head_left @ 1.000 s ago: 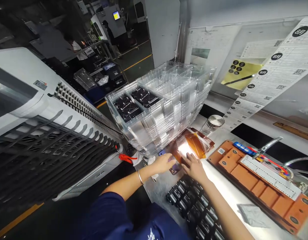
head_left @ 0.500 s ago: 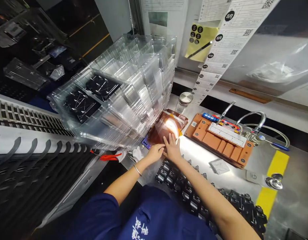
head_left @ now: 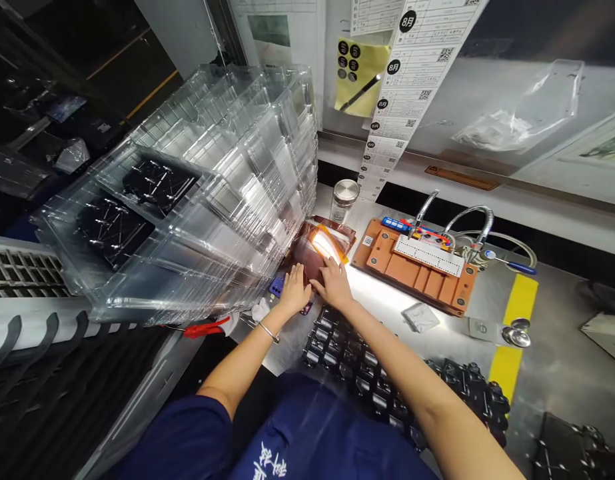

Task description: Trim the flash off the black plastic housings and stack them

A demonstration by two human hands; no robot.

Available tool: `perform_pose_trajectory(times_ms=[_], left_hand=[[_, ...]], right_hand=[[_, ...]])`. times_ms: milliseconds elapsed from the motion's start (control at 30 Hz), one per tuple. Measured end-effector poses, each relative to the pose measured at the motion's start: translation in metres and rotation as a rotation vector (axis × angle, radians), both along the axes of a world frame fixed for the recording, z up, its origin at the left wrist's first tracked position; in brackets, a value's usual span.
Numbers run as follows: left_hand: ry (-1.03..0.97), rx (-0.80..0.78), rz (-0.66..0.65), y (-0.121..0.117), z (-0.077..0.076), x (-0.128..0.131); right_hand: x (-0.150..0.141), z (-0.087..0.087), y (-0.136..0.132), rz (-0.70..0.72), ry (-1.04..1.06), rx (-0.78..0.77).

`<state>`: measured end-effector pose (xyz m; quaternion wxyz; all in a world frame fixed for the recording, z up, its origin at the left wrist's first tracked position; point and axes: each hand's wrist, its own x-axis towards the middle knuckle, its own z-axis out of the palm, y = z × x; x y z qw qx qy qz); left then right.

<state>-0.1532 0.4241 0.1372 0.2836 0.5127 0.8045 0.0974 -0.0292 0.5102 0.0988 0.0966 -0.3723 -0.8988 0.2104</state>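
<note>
Glossy amber-brown film sheets (head_left: 307,259) lie at the foot of a stack of clear plastic trays, and a bright orange-edged glare crosses them. My left hand (head_left: 293,292) rests at their near left edge, fingers stretched forward and thumb apart. On the near right part, my right hand (head_left: 333,285) touches the film with its fingers spread and a little bent. The two thumbs almost meet at the near edge. Whether either hand pinches a sheet cannot be made out. A blue-purple phone (head_left: 276,287) lies just left of my left hand, partly covered.
The tall tray stack (head_left: 237,193) leans close on the left, with black parts (head_left: 160,180) in its top tray. A lidded glass jar (head_left: 345,199) stands behind the film. To the right sits an orange-brown fixture (head_left: 412,263). Rows of black moulded parts (head_left: 357,373) lie below my right arm.
My left hand has moved apart from the right and stretched its fingers forward over the film's left edge. My right fingers have bent slightly. The whole view has shifted to the right.
</note>
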Motion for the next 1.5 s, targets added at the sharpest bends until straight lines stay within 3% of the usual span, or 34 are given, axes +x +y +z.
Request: perform_pose_trajectory(times_ms=[133,200,333,500,567,667,800,900,967,1033,1133,1267,1400,1500], left_hand=[[0.077,0.002,-0.023,0.015,-0.004,-0.006],[0.094,0.013,-0.026,0.021,-0.004,-0.008],[0.079,0.099,0.016,0.03,0.001,-0.01],[-0.066,0.342,0.139,0.055,0.023,-0.022],[-0.207,0.348,0.24,0.065,0.031,-0.029],[-0.56,0.211,0.352,0.071,0.038,-0.037],[-0.784,0.117,0.34,0.059,0.041,-0.026],[-0.809,0.147,0.335,0.046,0.047,-0.002],[-0.759,0.206,0.246,0.039,0.055,0.014],[-0.625,0.311,0.051,0.034,0.065,0.025],[-0.45,0.412,-0.268,0.031,0.08,0.029],[-0.462,0.367,-0.463,0.028,0.092,0.026],[-0.507,0.342,-0.473,0.024,0.091,0.032],[-0.513,0.348,-0.258,0.022,0.076,0.03]], right_hand=[[0.0,0.008,0.031,-0.502,0.187,-0.246],[0.004,0.012,0.047,-0.635,0.216,-0.401],[0.014,0.014,0.065,-0.661,0.281,-0.529],[0.031,0.019,0.066,-0.588,0.471,-0.772],[0.043,0.024,0.066,-0.537,0.523,-0.879],[0.065,0.033,0.067,-0.505,0.561,-0.959],[0.081,0.045,0.062,-0.592,0.558,-0.898],[0.073,0.063,0.041,-0.643,0.542,-0.657],[0.063,0.08,0.023,-0.518,0.501,-0.452],[0.055,0.098,0.008,-0.33,0.446,-0.348],[0.057,0.123,-0.001,-0.187,0.373,-0.351],[0.074,0.148,0.005,-0.047,0.29,-0.45],[0.079,0.156,0.009,-0.059,0.264,-0.539],[0.083,0.146,0.014,-0.258,0.36,-0.6]])
